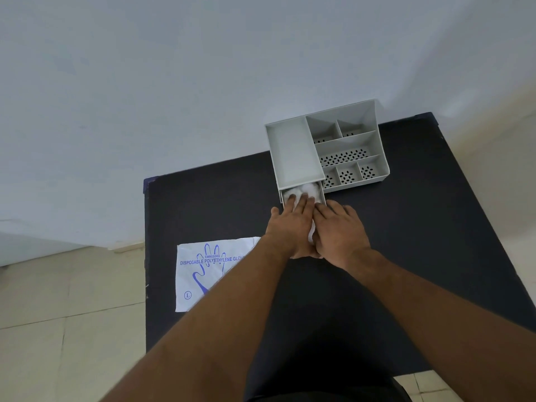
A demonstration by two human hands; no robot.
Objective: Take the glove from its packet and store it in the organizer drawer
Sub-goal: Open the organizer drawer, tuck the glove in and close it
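Black table [406, 242]: left edge near packet [211, 274], far edge at wall [174, 82]; bare top at 3 o'clock of hands. Tiled floor [58, 329] at 9 o'clock. Grey organizer [293, 152] at 12 o'clock by far edge, drawer [319, 194] pulled open toward person. Left hand [293, 227] flat, fingers narrow, pressing glove [307, 188] into drawer. Right hand [339, 236] just beside, fingers together on the glove's trailing part. Packet at 8 o'clock, flat.
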